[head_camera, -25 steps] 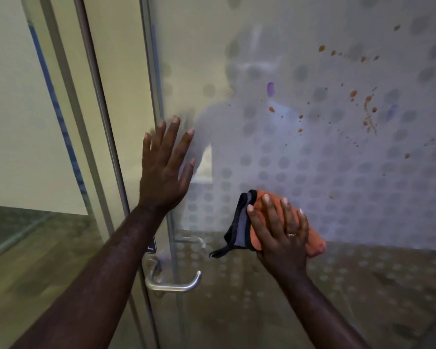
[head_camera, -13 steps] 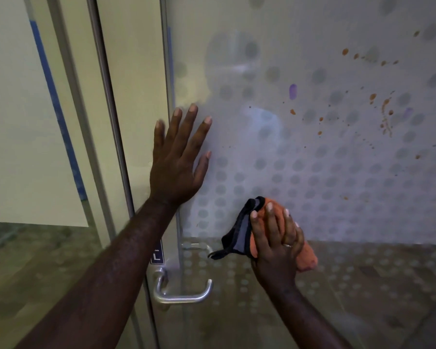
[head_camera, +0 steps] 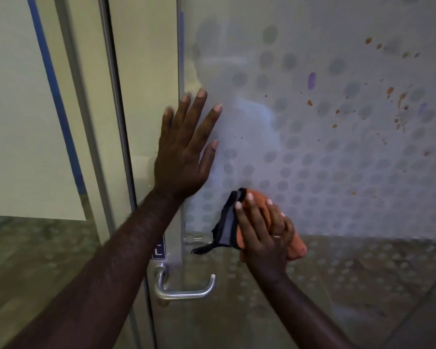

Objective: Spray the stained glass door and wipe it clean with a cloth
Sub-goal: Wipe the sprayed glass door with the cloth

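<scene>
Nearest to us, our two bare forearms rise from the bottom edge toward the glass door (head_camera: 312, 159). Our right hand (head_camera: 264, 235) presses an orange cloth (head_camera: 296, 244) flat against the pane, fingers closed down over it with a ring on one finger; the cloth's grey, black-edged corner folds out to the left of the fingers, and a thin black strip dangles from it. The cloth sits low on the frosted, dotted band of the glass, just above where the pane turns clear and the floor beyond shows through. Below and to the left of it, a metal lever handle (head_camera: 186, 290) juts from the door's edge, with a small blue label (head_camera: 159, 249) just above it, partly hidden by our left forearm. Our left hand (head_camera: 184, 157) lies open and flat on the glass near the door's left edge, fingers spread and pointing up, holding nothing. Farther up and to the right, well apart from the cloth, orange-brown splatter stains (head_camera: 400, 99) dot the pane, with a purple smear (head_camera: 311, 80) among them. To the left stand the metal frame (head_camera: 111, 96) and a blue vertical stripe (head_camera: 53, 84).
</scene>
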Demonstrator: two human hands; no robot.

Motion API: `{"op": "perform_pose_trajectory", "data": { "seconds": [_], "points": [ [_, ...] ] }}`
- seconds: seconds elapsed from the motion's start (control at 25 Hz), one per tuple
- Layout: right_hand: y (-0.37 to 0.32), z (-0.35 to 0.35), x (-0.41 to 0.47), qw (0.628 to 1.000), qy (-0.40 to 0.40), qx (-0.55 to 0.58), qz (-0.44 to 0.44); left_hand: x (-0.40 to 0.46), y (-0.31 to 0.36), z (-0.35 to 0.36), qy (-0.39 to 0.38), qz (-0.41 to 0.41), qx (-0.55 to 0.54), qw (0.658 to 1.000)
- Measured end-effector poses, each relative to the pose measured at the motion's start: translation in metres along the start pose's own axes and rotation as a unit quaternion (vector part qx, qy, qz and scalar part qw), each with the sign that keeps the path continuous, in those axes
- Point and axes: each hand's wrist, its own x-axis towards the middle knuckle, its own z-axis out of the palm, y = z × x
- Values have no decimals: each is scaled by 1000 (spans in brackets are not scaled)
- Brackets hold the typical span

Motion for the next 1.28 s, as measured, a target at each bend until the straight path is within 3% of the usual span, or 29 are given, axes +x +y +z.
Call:
{"op": "perform_pose_trajectory", "data": {
  "seconds": [0.08, 0.16, 0.28, 0.36, 0.48, 0.6, 0.68, 0.76, 0.88, 0.96, 1.12, 1.2, 1.28],
  "points": [
    [-21, 7, -15, 1000, -15, 10, -12, 0, 1, 0, 0, 1, -5, 1000],
    [-42, 14, -12, 994, -32, 12, -99, 0, 1, 0, 2, 3, -9, 1000],
    [-44, 10, 19, 988, -2, 1, -157, -1, 1, 0, 4, 8, -3, 1000],
    [-26, 1, 35, 995, 22, -9, -92, -1, 0, 0, 9, 8, -6, 1000],
    [29, -10, 36, 996, 40, 0, 83, -1, 1, 1, 20, 3, -14, 1000],
    [62, -16, 18, 950, 67, 44, 301, -4, 7, 1, 11, -6, -22, 1000],
    [48, -13, 12, 920, 78, 63, 378, -9, 15, 2, -7, -15, -24, 1000],
    [25, -13, 17, 923, 62, 85, 371, -13, 26, 7, -24, -23, -27, 999],
    [22, -15, 39, 974, 33, 68, 212, -11, 38, 15, -20, -37, -40, 998],
    [52, -24, 60, 987, 48, 23, 154, -8, 43, 19, 2, -60, -51, 997],
    [130, -42, 68, 928, 117, 46, 352, -9, 47, 24, 44, -103, -80, 990],
    [128, -41, 47, 913, 121, 63, 385, -13, 48, 26, 51, -110, -92, 988],
    [94, -32, 27, 925, 80, 84, 363, -15, 45, 29, 61, -111, -105, 986]
  ]
}}
